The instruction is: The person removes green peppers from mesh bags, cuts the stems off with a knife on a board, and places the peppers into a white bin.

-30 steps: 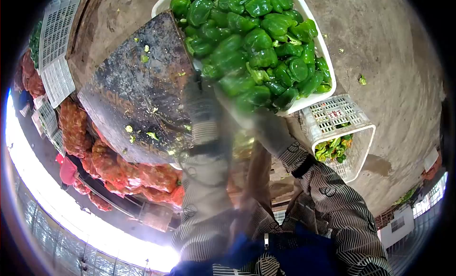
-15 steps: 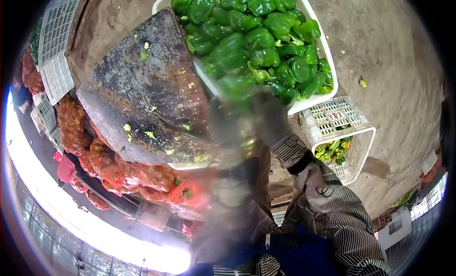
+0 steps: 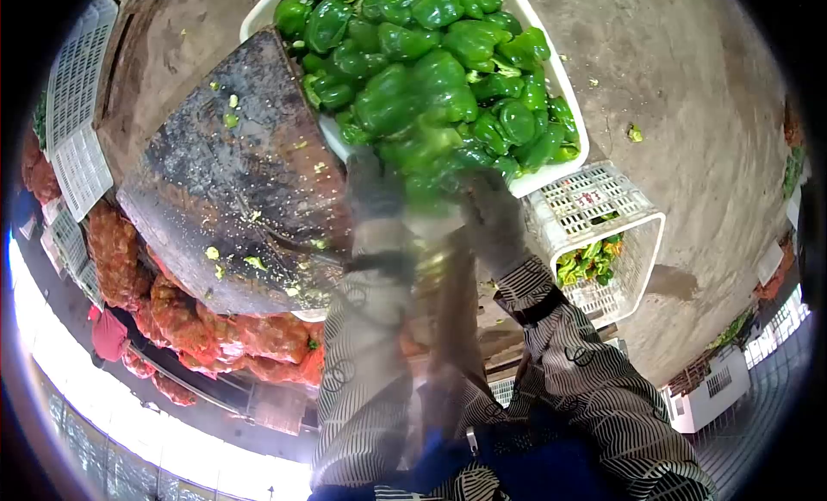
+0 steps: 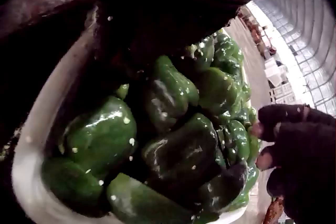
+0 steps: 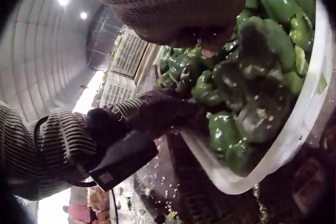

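A white tub [image 3: 564, 92] heaped with glossy green bell peppers [image 3: 469, 44] stands in front of me. At its near end my left hand [image 3: 375, 186], in a dark glove, reaches over the rim at the left corner. My gloved right hand [image 3: 495, 208] is opposite, to the right, with several blurred peppers between the two. In the left wrist view the right hand's bare fingertips [image 4: 264, 160] show beside the peppers, slightly bent and holding nothing. The left hand [image 5: 165, 111] reaches to the peppers in the right wrist view; its fingers are lost in shadow, and I cannot tell their grip.
Left of the tub lies a dark, worn board [image 3: 233, 174] strewn with pepper seeds and scraps. A white plastic crate [image 3: 594, 204] with pepper trimmings [image 3: 590, 264] lies tipped at the right. Red mesh sacks [image 3: 185, 316] and perforated crates [image 3: 77, 87] line the left side.
My left hand has swung right, close to the right hand, then back left to the tub's near left corner. The peppers between the hands have shifted. The whole view has drifted slightly.
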`<state>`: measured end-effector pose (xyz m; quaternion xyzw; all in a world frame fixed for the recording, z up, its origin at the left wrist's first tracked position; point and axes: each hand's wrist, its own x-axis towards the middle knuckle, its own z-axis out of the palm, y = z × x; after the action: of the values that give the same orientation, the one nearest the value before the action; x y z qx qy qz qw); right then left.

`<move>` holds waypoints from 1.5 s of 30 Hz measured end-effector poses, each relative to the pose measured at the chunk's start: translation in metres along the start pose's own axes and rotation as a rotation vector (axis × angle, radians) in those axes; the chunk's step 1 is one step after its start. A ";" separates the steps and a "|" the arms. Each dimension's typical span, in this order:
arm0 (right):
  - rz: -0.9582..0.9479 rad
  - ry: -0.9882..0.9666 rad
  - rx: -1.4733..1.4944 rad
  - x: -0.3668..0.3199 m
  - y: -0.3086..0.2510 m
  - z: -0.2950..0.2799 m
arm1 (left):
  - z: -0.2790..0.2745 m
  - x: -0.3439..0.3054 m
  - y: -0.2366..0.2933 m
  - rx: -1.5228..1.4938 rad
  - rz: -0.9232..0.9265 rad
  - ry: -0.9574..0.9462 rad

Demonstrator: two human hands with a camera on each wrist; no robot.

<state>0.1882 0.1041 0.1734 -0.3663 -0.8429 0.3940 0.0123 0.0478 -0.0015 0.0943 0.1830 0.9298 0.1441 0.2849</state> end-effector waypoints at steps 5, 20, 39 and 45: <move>0.072 -0.122 -0.065 0.024 0.028 0.017 | 0.006 0.003 0.008 0.135 0.012 0.020; 0.282 -0.152 0.350 -0.018 0.026 0.080 | -0.009 -0.071 0.025 -0.414 -0.430 0.282; 0.159 0.091 -0.170 0.054 0.086 -0.027 | 0.050 -0.047 -0.023 0.646 0.578 0.179; 0.252 -0.005 -0.281 0.086 0.078 -0.024 | -0.061 -0.019 0.095 -0.655 -0.387 0.117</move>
<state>0.1800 0.2066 0.1147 -0.4658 -0.8373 0.2716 -0.0907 0.0515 0.0653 0.1877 -0.1052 0.8665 0.3872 0.2968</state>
